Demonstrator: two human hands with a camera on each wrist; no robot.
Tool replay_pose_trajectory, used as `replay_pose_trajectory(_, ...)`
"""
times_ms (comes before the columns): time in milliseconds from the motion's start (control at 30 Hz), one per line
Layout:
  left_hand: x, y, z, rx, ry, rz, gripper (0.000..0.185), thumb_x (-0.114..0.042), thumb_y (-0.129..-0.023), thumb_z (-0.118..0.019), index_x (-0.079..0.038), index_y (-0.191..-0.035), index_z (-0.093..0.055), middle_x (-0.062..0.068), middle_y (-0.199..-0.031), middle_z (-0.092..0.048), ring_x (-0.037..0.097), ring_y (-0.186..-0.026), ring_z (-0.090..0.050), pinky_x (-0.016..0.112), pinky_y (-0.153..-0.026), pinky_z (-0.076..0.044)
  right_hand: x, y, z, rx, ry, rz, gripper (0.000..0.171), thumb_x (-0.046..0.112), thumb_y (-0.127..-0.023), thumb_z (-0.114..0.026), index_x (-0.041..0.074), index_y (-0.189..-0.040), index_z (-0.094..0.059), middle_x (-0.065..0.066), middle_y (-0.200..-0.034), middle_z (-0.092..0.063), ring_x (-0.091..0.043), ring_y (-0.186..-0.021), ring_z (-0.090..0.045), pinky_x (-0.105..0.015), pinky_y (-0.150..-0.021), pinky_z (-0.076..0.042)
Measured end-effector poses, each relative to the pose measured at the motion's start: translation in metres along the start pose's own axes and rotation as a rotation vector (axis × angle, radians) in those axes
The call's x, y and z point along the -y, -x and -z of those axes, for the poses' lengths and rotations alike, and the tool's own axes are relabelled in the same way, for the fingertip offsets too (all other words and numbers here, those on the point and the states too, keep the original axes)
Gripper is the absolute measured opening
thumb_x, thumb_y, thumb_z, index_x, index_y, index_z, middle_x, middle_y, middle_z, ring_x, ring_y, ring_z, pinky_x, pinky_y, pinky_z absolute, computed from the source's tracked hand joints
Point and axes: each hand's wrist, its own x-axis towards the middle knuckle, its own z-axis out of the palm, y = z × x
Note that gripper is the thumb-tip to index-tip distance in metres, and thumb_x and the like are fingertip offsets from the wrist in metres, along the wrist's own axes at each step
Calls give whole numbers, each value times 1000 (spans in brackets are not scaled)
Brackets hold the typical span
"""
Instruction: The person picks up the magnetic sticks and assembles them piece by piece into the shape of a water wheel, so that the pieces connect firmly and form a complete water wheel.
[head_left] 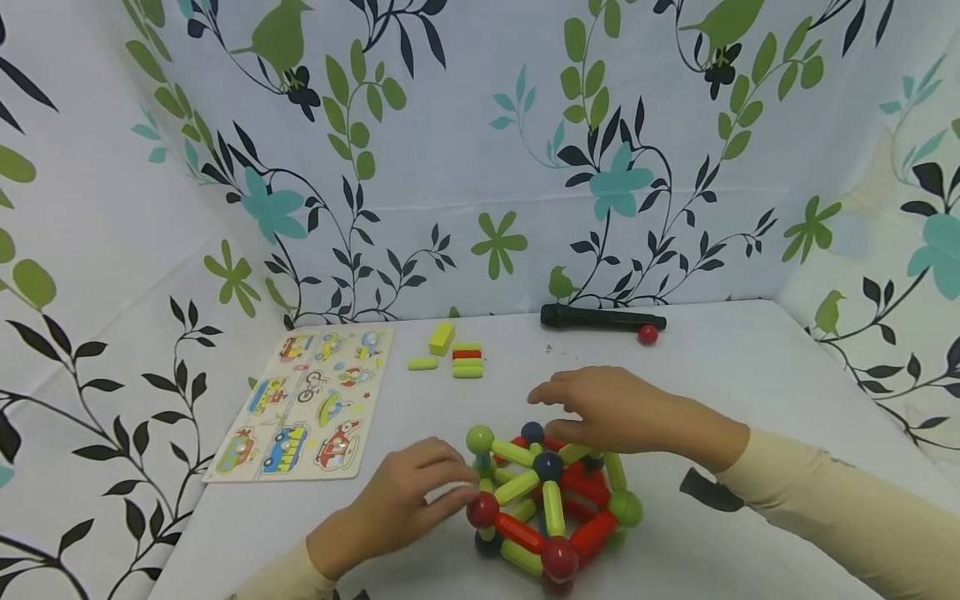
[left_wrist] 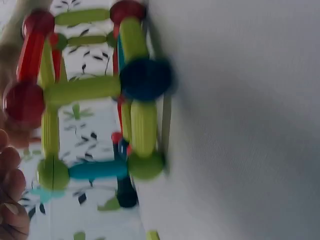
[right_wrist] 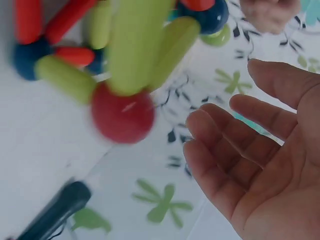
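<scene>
Nearby, around the rod-and-ball frame (head_left: 547, 504): at 10 o'clock, a flat vehicle puzzle board (head_left: 303, 403), well apart; at 11 o'clock, a yellow block (head_left: 441, 337) with a lone green rod (head_left: 422, 363) and a small stack of green and red rods (head_left: 467, 360) beside it; at 1 o'clock, near the far edge, a black flashlight (head_left: 600, 317) with a red ball (head_left: 648, 334) touching or just beside its end. Printed leaf-pattern cloth (head_left: 480, 150) hung behind and at both sides, closing off 9, 12 and 3 o'clock.

Frame itself sitting on the white surface (head_left: 750, 375) toward the near edge, close to the 6 o'clock side of the head view; built of green, red and one teal rod joined by red, green and dark blue balls.

Left hand (head_left: 401, 504) at the frame's 9 o'clock side, fingers curled, fingertips at a red ball (head_left: 483, 509) and the green ball above it; whether gripping or only touching, cannot tell. Right hand (head_left: 607, 408) spread flat and relaxed over the frame's top at 1 o'clock, palm down, fingers straight, grasping nothing; touching the top balls or just above them, cannot tell. Right wrist view: open palm (right_wrist: 270, 165), fingers loosely extended.

Bare surface at 3 o'clock of the frame, up to the right cloth wall, and between frame and loose rods at 12 o'clock. Near edge close below the frame.
</scene>
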Motion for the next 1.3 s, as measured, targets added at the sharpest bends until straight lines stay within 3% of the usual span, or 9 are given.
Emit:
replay_pose_trajectory(133,35,-14,16,77,-129,316,15,-19,-94,-74,-15,-109,-74,-6,-99,-70,12,-88,-64,25,-77,-54,-16,23,-3,-36,-48,-64,37,30,-93,-75,20,-129,-70,4,-119,-71,-14,-101,-67,-35,-83,-58)
replay_pose_trajectory(233,69,-23,24,179,-260,552,24,-20,-96,-72,-13,-118,-72,2,-109,-72,20,-98,-66,37,-82,-56,-24,35,-8,-53,-73,-96,36,29,-93,-75,20,-127,-71,6,-111,-71,-10,-95,-66,-29,-78,-57)
replay_pose_trajectory(300,91,-27,26,250,-329,665,32,-21,-96,-71,-9,-126,-70,9,-119,-70,28,-109,-65,44,-91,-54,-29,41,-12,-71,-74,-92,34,28,-93,-75,19,-125,-71,7,-108,-70,-8,-92,-65,-26,-76,-57)
replay_pose_trajectory(400,121,-33,25,354,-395,774,41,-19,-96,-69,-4,-134,-64,17,-129,-66,37,-121,-60,52,-100,-49,-35,46,-19,-108,-53,-75,32,26,-92,-76,19,-123,-72,8,-106,-69,-8,-93,-65,-25,-76,-57)
replay_pose_trajectory(533,145,-39,23,459,-447,835,45,-16,-98,-65,1,-138,-59,22,-130,-64,41,-122,-57,55,-102,-47,-40,50,-25,-138,-26,-62,29,25,-91,-77,21,-120,-72,9,-108,-68,-10,-97,-64,-29,-79,-58)
replay_pose_trajectory(733,165,-42,16,549,-500,816,29,-12,-97,-59,0,-122,-67,18,-114,-69,36,-107,-60,52,-96,-49,-43,54,-29,-140,-23,-57,30,25,-92,-76,20,-121,-71,12,-107,-67,-8,-97,-63,-33,-82,-58)
replay_pose_trajectory(933,167,-44,12,555,-552,798,17,-14,-96,-62,0,-105,-69,14,-96,-65,32,-93,-60,48,-85,-52,-46,55,-31,-145,-35,-53,30,26,-92,-75,20,-122,-71,14,-106,-66,-4,-95,-63,-31,-82,-58)
replay_pose_trajectory(1167,159,-41,1,512,-585,855,14,-16,-94,-68,-2,-94,-67,9,-81,-63,25,-76,-58,41,-68,-52,-48,55,-33,-142,-47,-46,28,26,-92,-75,22,-119,-71,14,-105,-66,-3,-93,-63,-28,-80,-57)
replay_pose_trajectory(1300,155,-41,-2,492,-549,899,10,-12,-94,-66,-2,-90,-64,8,-76,-61,24,-69,-57,38,-62,-50,-48,54,-33,-144,-54,-45,27,25,-92,-76,22,-118,-71,14,-105,-66,-5,-92,-63,-27,-79,-56)
